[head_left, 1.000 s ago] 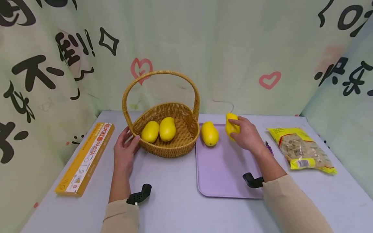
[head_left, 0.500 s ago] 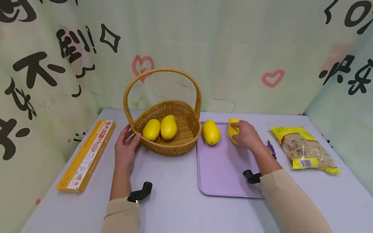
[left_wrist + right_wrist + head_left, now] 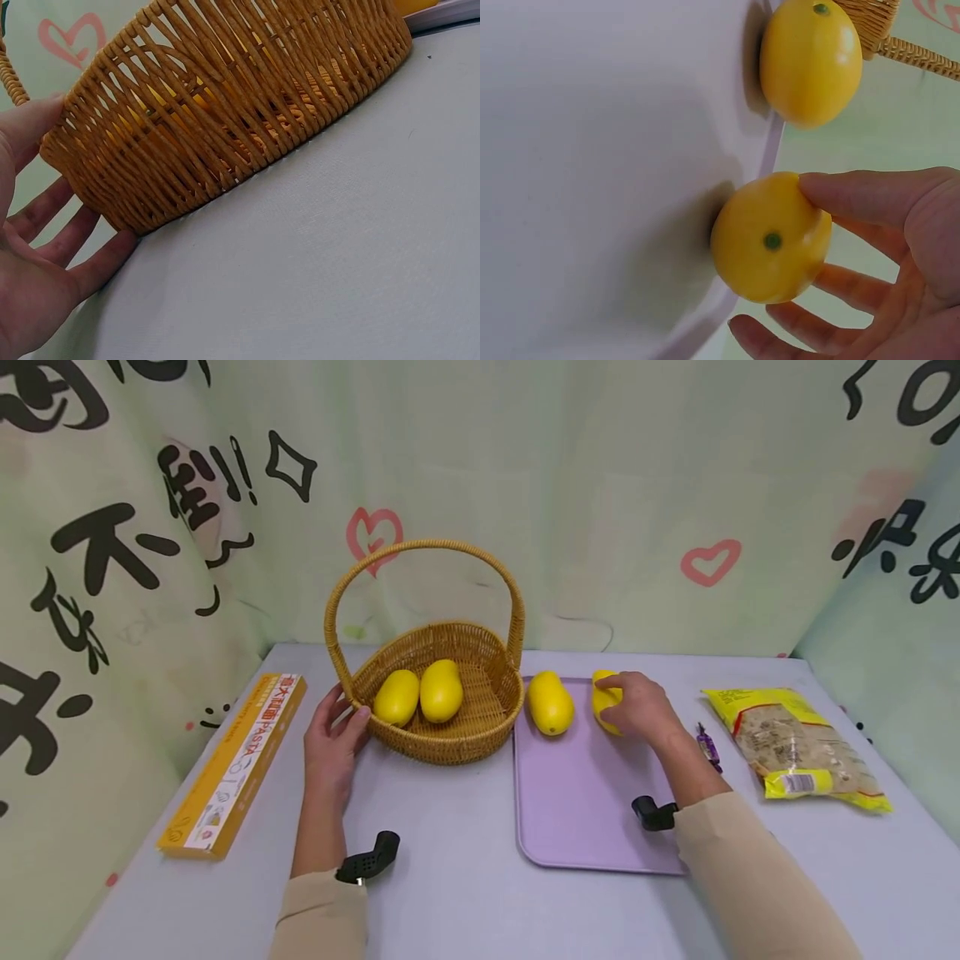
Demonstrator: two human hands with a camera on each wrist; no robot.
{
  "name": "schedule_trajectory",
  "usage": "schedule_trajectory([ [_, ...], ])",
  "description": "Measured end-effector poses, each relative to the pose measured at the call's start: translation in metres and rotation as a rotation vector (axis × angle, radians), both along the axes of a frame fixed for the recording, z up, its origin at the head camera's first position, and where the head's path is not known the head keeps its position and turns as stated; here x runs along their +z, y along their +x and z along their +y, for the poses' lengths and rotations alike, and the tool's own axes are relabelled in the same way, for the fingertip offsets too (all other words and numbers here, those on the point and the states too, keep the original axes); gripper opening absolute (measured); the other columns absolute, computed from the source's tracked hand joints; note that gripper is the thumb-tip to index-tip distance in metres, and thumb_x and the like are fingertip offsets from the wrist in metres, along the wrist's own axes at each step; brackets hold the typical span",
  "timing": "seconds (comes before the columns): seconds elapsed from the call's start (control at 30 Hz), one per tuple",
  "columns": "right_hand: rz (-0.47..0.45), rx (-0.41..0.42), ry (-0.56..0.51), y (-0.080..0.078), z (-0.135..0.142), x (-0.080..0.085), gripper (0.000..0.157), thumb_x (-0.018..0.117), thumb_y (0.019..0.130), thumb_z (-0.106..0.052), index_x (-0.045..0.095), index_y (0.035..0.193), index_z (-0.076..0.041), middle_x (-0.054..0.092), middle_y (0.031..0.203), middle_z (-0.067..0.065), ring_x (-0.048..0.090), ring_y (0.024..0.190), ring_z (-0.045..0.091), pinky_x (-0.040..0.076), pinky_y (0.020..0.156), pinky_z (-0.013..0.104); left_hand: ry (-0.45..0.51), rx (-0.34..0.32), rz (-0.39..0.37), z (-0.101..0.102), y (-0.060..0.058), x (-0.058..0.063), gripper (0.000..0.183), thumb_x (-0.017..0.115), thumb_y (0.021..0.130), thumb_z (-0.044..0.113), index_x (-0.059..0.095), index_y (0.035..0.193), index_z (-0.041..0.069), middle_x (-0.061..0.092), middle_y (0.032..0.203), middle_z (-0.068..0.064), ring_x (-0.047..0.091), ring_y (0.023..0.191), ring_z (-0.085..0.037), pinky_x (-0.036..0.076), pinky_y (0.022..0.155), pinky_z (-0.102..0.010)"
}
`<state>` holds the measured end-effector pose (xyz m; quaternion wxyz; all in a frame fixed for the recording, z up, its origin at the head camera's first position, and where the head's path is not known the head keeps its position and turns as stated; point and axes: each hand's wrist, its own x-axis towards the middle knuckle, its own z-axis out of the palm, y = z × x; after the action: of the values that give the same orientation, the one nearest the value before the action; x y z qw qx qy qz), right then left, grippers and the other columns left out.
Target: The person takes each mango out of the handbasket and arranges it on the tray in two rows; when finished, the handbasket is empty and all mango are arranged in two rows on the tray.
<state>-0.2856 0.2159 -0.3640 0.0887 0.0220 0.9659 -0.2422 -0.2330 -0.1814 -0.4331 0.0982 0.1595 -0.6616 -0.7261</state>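
My right hand [image 3: 647, 708] holds a smooth, oblong yellow fruit [image 3: 604, 703] between thumb and fingers over the far part of the lilac tray [image 3: 585, 827]. In the right wrist view, the fruit [image 3: 761, 259] shows a green dot on its end, and its underside is at the tray. A second yellow fruit [image 3: 550, 703] lies on the tray to its left. My left hand [image 3: 330, 752] grips the left side of the wicker basket [image 3: 442, 750], thumb by the rim and fingers against the outer wall [image 3: 180, 172]. Two similar fruits [image 3: 441, 692] lie inside the basket.
A yellow pasta box [image 3: 232, 768] lies at the left of the white table. Right of the tray are a small purple-wrapped candy [image 3: 707, 747] and a yellow-and-clear bag [image 3: 798, 747] of brownish food. The basket's tall handle [image 3: 427, 545] arches upward. A printed curtain [image 3: 600, 510] hangs behind.
My right hand has lowered the yellow fruit to the tray, beside the other one. The left hand keeps its grip on the basket. The head view has shifted slightly.
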Motion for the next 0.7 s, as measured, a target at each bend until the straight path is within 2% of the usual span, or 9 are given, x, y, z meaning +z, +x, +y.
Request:
schedule_trajectory([
  [0.43,-0.02,-0.063,-0.054,0.004,-0.003,0.005,0.06,0.065,0.094,-0.013,0.05,0.152,-0.009,0.035,0.16,0.03,0.038,0.135,0.05,0.035,0.118,0.068,-0.002,-0.002,-0.012,0.001,0.0,0.0,0.063,0.069,0.101,0.024,0.042,0.157,0.038,0.045,0.158,-0.002,0.049,0.143,-0.02,0.049,0.114,-0.037],
  [0.7,-0.032,-0.072,-0.066,0.003,-0.004,0.011,0.061,0.065,0.095,-0.012,0.048,0.153,-0.008,0.035,0.16,0.03,0.039,0.133,0.049,0.036,0.118,0.067,-0.013,0.004,-0.007,0.001,0.0,0.001,0.063,0.069,0.101,0.026,0.043,0.156,0.039,0.045,0.158,-0.001,0.049,0.143,-0.02,0.049,0.115,-0.037],
])
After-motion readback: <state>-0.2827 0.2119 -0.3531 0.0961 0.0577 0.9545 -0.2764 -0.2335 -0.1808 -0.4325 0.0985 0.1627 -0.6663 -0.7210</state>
